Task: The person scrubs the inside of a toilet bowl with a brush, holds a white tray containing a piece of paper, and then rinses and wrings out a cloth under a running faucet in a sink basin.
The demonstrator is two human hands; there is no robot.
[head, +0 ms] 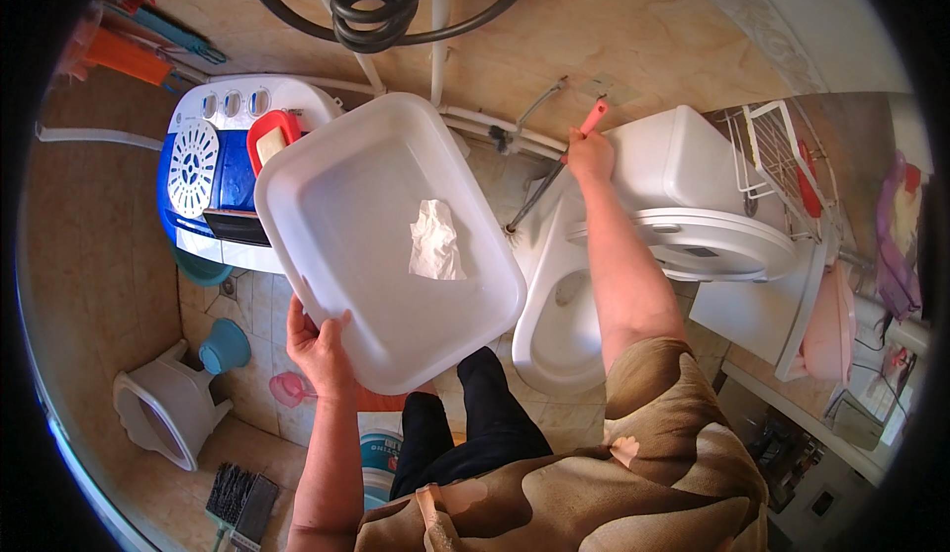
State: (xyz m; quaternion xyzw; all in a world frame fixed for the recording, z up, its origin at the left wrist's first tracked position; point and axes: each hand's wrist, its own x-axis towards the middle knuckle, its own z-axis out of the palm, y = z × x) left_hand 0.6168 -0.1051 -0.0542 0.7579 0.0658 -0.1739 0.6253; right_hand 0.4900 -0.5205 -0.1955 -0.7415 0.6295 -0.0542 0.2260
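Observation:
My left hand grips the near left rim of a large white plastic basin, which is tilted and reaches in front of a small washing machine. A crumpled white paper tissue lies inside the basin. My right hand is closed around the pink handle of a long, thin tool beside the toilet tank. The tool's dark shaft slants down to the left, and its lower end is near the basin's right side. What the tool is, I cannot tell.
A toilet with its lid raised stands right of the basin. The blue and white washing machine bears a red soap dish. Lower left are a blue bucket, a white plastic stool and a brush. A coiled black hose hangs above.

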